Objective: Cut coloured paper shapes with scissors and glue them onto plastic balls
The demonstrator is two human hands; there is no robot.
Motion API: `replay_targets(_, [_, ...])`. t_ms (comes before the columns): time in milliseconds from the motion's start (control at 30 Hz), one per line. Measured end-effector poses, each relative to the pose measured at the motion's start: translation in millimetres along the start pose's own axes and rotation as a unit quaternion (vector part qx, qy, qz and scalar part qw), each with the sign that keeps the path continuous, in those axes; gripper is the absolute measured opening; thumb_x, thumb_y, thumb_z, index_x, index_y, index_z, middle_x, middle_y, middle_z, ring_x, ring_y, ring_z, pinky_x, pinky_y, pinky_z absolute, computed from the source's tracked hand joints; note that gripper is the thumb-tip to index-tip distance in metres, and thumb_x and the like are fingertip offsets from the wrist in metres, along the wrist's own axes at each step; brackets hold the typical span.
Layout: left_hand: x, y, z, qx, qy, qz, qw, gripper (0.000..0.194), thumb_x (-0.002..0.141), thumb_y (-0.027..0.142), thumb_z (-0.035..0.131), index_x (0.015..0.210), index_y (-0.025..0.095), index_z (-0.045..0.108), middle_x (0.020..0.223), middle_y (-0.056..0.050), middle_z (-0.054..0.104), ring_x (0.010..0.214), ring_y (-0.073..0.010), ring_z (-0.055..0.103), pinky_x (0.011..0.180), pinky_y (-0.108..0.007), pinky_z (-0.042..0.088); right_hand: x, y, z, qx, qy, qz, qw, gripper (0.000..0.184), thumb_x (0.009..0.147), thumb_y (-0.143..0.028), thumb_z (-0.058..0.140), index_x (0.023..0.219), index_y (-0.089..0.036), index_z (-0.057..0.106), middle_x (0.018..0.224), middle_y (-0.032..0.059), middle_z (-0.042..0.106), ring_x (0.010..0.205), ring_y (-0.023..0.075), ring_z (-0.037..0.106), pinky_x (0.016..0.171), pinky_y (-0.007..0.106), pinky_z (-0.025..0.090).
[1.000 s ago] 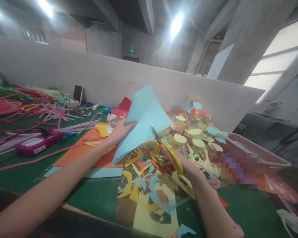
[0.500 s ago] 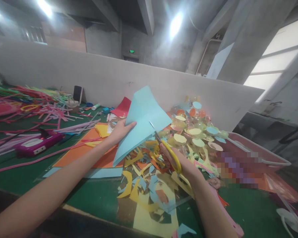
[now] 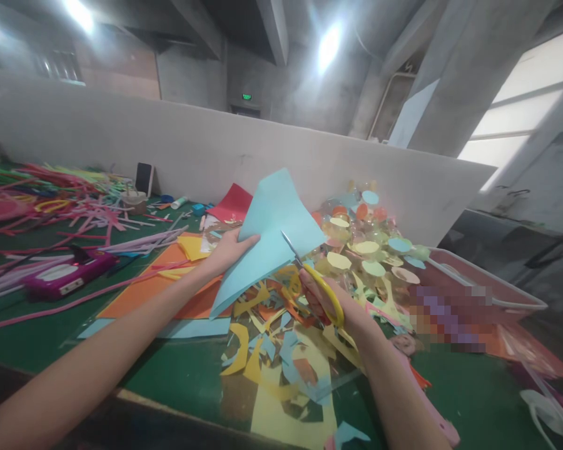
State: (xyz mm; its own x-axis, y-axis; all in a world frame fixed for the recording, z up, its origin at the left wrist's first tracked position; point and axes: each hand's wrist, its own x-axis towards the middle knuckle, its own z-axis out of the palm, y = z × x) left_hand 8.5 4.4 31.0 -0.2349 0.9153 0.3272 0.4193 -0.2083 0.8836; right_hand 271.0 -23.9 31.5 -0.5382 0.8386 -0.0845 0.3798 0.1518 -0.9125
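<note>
Presently the left hand (image 3: 228,250) pinches a light-blue paper sheet (image 3: 272,231) aloft above the green table (image 3: 178,369); the right hand (image 3: 331,303) grips yellow-handled scissors (image 3: 316,281), blades at its edge. Risk: the limp sheet may buckle and the cut wander towards the left thumb.

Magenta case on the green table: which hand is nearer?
Left. The left hand, holding the light blue sheet, is apart from the magenta case with an orange sheet between. The right hand, gripping the yellow-handled scissors, sits farther off.

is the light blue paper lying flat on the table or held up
Held up. The left hand grips the light blue paper by its left edge, raised above the scraps, while the scissors in the right hand meet its lower right edge.
</note>
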Motion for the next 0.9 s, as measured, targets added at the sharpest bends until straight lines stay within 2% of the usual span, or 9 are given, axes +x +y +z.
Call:
replay_targets(167, [1, -1, 0.3, -0.003, -0.003, -0.007, 1.0, 0.05, 0.074, 0.058, 0.064, 0.105, 0.018, 0.069, 0.097, -0.004, 0.075, 0.079, -0.0217, 0.069, 0.067, -0.029, 0.054, -7, 1, -4, 0.005, -0.006, -0.021, 1.0, 0.041, 0.089, -0.062, 0.042, 0.081, -0.022, 0.048, 0.051, -0.0081, 0.03, 0.044, 0.0097, 0.025, 0.042, 0.024, 0.025])
replay_targets(333, [-5, 5, 3.6, -0.003, -0.026, -0.021, 0.999, 0.048, 0.073, 0.057, 0.066, 0.099, 0.018, 0.068, 0.093, -0.005, 0.075, 0.076, -0.0207, 0.069, 0.062, -0.027, 0.053, -13, -6, -7, 0.008, -0.021, -0.03, 0.999, 0.036, 0.087, -0.055, 0.049, 0.075, -0.023, 0.037, 0.062, -0.0061, 0.023, 0.052, 0.011, 0.022, 0.045, 0.025, 0.025])
replay_targets(467, [-9, 10, 7.0, -0.01, -0.035, -0.023, 0.999, 0.046, 0.073, 0.057, 0.066, 0.094, 0.017, 0.068, 0.091, -0.005, 0.075, 0.071, -0.0195, 0.068, 0.058, -0.026, 0.052, -11, -6, -6, 0.01, -0.018, -0.033, 0.999, 0.038, 0.086, -0.059, 0.05, 0.077, -0.023, 0.039, 0.062, -0.0057, 0.025, 0.052, 0.0113, 0.022, 0.045, 0.026, 0.025])
replay_targets(700, [-10, 10, 8.2, -0.015, -0.025, -0.021, 0.999, 0.046, 0.072, 0.057, 0.066, 0.096, 0.017, 0.068, 0.093, -0.006, 0.075, 0.074, -0.0203, 0.068, 0.059, -0.026, 0.052, 1, 10, -5, 0.016, 0.0, -0.016, 1.0, 0.045, 0.086, -0.066, 0.044, 0.076, -0.022, 0.043, 0.055, -0.008, 0.025, 0.047, 0.0095, 0.023, 0.043, 0.024, 0.022])
replay_targets(900, [-11, 12, 7.7, -0.014, -0.026, -0.02, 0.999, 0.045, 0.072, 0.056, 0.067, 0.096, 0.018, 0.068, 0.091, -0.005, 0.075, 0.074, -0.021, 0.068, 0.06, -0.028, 0.053, -5, 0, -5, 0.005, -0.009, -0.031, 0.999, 0.043, 0.088, -0.064, 0.043, 0.077, -0.022, 0.045, 0.057, -0.0072, 0.025, 0.049, 0.0103, 0.022, 0.045, 0.025, 0.022])
